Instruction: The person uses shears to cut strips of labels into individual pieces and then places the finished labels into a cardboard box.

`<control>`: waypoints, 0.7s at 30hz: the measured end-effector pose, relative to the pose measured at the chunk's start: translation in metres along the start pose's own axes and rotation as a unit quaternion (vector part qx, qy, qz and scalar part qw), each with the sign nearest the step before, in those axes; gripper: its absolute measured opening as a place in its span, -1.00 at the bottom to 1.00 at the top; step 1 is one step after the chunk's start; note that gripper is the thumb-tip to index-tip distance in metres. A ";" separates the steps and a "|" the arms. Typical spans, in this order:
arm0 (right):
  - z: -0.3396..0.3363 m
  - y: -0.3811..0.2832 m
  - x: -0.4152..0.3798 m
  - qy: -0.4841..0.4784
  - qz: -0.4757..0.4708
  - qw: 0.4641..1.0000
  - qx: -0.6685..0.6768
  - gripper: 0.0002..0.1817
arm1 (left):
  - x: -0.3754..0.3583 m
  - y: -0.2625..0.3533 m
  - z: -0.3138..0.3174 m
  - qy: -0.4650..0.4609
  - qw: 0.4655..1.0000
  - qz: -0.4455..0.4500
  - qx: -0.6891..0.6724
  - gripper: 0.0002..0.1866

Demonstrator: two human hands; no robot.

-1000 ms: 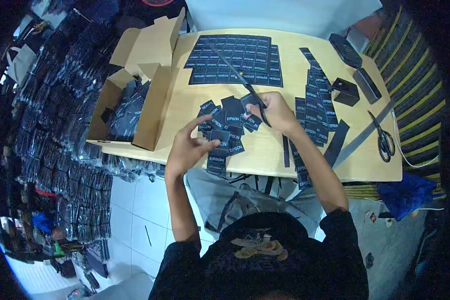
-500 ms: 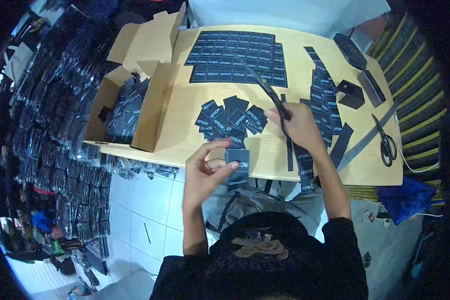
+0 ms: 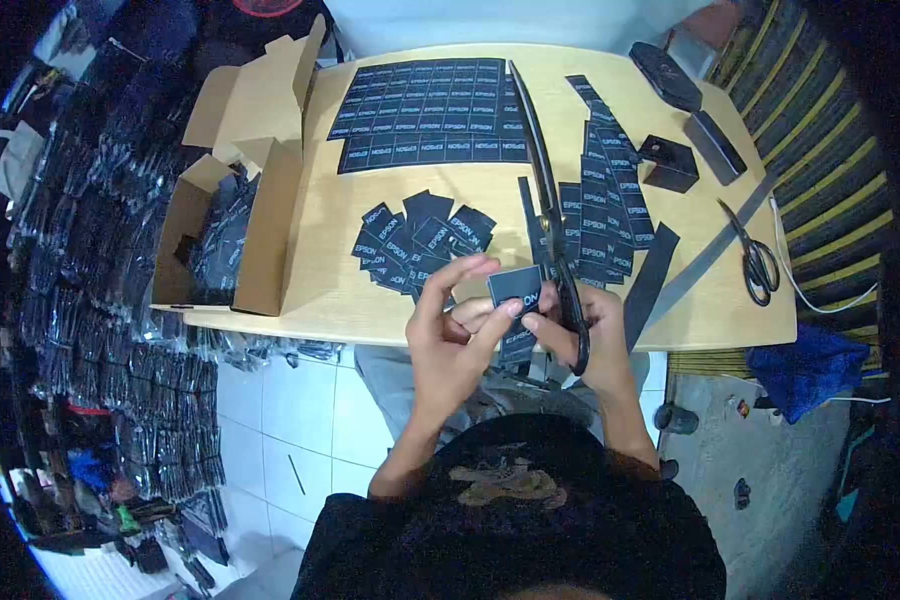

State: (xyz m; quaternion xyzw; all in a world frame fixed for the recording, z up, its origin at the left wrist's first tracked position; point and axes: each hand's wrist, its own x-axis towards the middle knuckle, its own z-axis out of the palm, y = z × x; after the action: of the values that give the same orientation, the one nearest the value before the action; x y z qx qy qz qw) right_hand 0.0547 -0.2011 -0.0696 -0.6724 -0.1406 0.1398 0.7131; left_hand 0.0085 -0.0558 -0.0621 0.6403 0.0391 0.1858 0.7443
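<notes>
- The left hand (image 3: 450,335) is at 6 o'clock of the table (image 3: 370,300), just over its near edge; thumb and forefinger pinch a black label strip (image 3: 518,300) near its top, the other fingers loosely spread.
- The right hand (image 3: 585,335) is just at 3 o'clock of the left one, touching the strip's right edge with its fingertips; its fingers are curled through the handles of long scissors (image 3: 545,180).
- The scissors' blades point to 12 o'clock, over the table.
- A pile of cut labels (image 3: 415,245) lies at 11 o'clock of the hands.
- An uncut label sheet (image 3: 430,110) lies at 12 o'clock, far side.
- Label strips (image 3: 605,200) lie at 1 o'clock.
- An open box (image 3: 230,220) is at 9 o'clock.
- Smaller scissors (image 3: 755,260) lie at 3 o'clock.
</notes>
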 end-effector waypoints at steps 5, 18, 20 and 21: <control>-0.007 -0.002 -0.002 0.004 -0.048 0.999 -0.014 -0.77 | 0.000 -0.003 0.003 -0.021 0.997 -0.039 -0.063 -0.49; -0.086 -0.001 0.084 0.210 -0.106 0.922 -0.307 -0.69 | 0.045 -0.019 0.008 0.023 0.999 0.017 -0.041 -0.61; -0.100 0.003 0.089 0.192 -0.081 0.908 -0.365 -0.71 | 0.043 -0.015 0.004 0.017 0.998 0.030 -0.047 -0.63; -0.102 0.002 0.092 0.172 -0.056 0.889 -0.421 -0.73 | 0.041 -0.012 -0.001 -0.011 0.999 0.014 0.030 -0.65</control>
State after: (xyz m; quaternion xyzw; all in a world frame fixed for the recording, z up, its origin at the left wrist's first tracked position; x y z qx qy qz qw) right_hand 0.1793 -0.2592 -0.0760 -0.9142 -0.0987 -0.0902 0.3827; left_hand 0.0493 -0.0429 -0.0665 0.6647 0.0276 0.1877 0.7227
